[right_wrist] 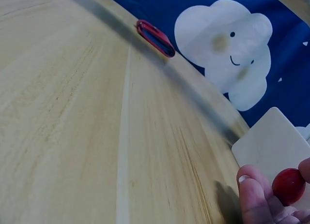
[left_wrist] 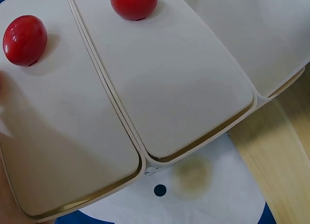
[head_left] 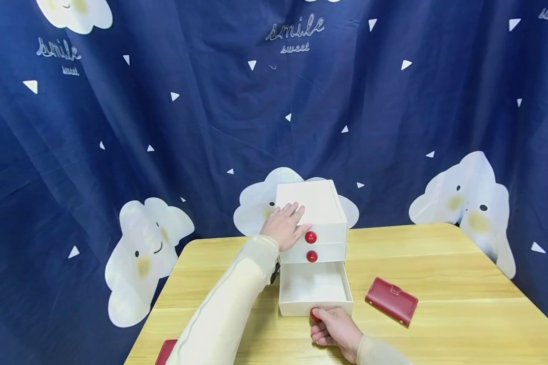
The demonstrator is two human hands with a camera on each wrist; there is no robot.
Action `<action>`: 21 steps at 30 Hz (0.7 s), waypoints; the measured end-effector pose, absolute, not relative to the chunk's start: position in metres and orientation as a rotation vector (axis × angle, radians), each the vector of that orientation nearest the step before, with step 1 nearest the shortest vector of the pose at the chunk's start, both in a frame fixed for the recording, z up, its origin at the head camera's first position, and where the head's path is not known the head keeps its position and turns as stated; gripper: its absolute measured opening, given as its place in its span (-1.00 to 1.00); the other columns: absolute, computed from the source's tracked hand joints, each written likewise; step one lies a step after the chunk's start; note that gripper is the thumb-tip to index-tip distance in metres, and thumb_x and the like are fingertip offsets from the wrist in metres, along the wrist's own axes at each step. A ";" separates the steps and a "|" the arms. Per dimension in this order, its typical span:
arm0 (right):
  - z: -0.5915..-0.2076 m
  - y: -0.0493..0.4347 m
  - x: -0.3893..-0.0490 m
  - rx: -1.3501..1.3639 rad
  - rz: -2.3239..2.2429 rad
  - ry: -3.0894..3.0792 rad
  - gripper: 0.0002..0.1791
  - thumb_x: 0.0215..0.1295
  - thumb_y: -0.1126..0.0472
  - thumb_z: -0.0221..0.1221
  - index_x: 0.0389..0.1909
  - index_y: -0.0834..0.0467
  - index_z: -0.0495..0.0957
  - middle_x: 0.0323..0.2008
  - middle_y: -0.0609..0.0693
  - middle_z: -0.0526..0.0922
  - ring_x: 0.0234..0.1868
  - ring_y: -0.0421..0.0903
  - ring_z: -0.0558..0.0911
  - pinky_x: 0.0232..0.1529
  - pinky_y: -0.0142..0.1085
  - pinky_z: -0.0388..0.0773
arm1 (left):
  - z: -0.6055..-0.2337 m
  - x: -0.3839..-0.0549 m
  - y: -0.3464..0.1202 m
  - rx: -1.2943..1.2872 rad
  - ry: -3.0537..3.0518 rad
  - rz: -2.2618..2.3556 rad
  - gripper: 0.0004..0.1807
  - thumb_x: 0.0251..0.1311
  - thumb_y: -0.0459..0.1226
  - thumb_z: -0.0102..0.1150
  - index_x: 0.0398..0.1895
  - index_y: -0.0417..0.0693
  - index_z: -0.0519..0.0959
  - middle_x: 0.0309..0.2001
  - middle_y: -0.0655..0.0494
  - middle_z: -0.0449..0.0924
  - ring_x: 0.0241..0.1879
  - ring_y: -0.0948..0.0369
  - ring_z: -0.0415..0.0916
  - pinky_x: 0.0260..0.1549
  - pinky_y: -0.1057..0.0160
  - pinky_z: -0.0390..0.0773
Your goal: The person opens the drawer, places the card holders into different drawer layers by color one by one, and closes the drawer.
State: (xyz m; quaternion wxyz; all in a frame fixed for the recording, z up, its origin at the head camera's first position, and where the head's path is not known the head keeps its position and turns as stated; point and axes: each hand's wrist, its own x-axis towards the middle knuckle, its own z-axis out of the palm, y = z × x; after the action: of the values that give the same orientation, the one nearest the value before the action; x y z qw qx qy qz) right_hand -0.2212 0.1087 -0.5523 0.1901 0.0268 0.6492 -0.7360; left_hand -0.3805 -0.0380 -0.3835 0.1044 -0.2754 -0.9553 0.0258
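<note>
A small white drawer cabinet [head_left: 307, 195] with red ball knobs stands on the table, seen in the head view. My left hand [head_left: 284, 226] rests on its top left edge, fingers spread and fairly straight. Below, the bottom drawer [head_left: 297, 308] is pulled out, and its visible inside holds nothing. My right hand [head_left: 340, 329] pinches that drawer's red knob [right_wrist: 288, 186] between thumb and fingers. Both upper drawers are closed, and their knobs, a top one [left_wrist: 25, 40] and a middle one [left_wrist: 134, 2], show in the left wrist view.
A dark red wallet [head_left: 392, 300] with a strap lies right of the cabinet on the wooden table [head_left: 461, 304]. Another dark red item [head_left: 165, 352] is partly hidden by the left sleeve. A blue curtain [head_left: 210, 126] with clouds hangs behind.
</note>
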 end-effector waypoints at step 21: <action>-0.543 0.155 -0.206 -0.069 -1.939 1.727 -0.45 0.29 -0.05 0.03 -0.16 0.46 0.46 -0.43 0.14 0.62 -0.50 -0.14 0.62 -0.43 -0.36 0.58 | -0.382 -0.378 -0.038 -0.814 -2.806 0.068 -0.24 0.26 0.27 -0.56 0.41 0.10 0.05 0.40 0.08 -0.01 0.36 0.13 -0.09 0.29 0.08 -0.10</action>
State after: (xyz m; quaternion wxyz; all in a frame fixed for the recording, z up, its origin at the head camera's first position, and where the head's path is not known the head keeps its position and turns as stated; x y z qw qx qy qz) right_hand -0.2061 0.1552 -0.5431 0.2686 -0.0256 0.6405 -0.7190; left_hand -0.3782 -0.0379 -0.3821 0.1092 -0.2770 -0.9544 0.0230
